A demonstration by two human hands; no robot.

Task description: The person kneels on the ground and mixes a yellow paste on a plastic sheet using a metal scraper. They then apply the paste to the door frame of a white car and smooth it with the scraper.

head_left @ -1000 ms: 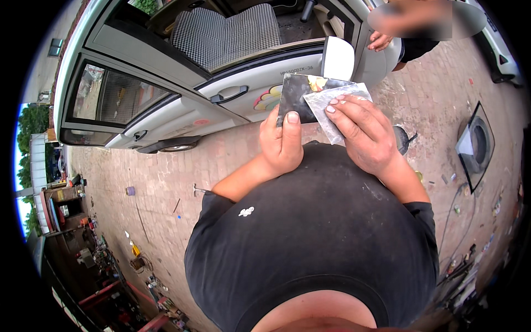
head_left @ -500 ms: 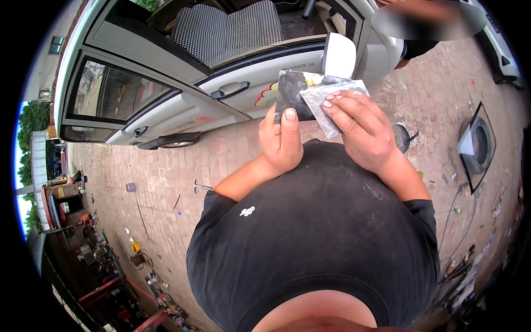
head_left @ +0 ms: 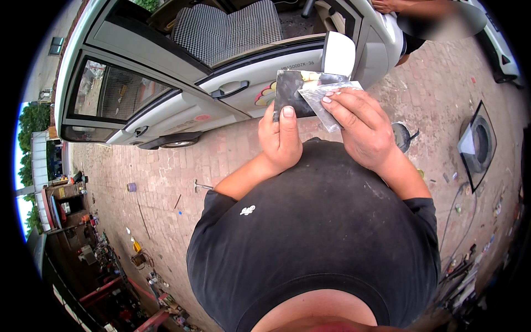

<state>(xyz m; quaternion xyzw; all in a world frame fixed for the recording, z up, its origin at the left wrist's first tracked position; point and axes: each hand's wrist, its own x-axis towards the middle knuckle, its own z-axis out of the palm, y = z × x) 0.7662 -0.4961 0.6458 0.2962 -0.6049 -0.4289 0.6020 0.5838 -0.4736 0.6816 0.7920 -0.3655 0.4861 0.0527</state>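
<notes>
My left hand [head_left: 281, 138] is closed on a dark, glossy flat plate [head_left: 286, 91], its thumb lying across the near edge. The plate's surface mirrors some light and coloured patches. In my right hand [head_left: 365, 130] is a thin grey sheet [head_left: 319, 105] with a smeared, shiny face, pinched under the fingertips. This sheet overlaps the right part of the plate, hiding it there. From this angle I cannot tell whether the two are pressed together. Both hands are held up in front of my chest, close to the van's door.
A white van [head_left: 232, 99] with a white side mirror [head_left: 338, 54] stands just ahead. Another person's hand [head_left: 387, 5] rests at its front. On the brick paving lie a tyre [head_left: 482, 145] under a glass pane, a dark bucket [head_left: 400, 137], a hammer-like tool [head_left: 200, 186] and scattered clutter.
My right hand and the grey sheet have shifted slightly up and left over the plate. My left hand has barely moved. The other person has moved a little to the right.
</notes>
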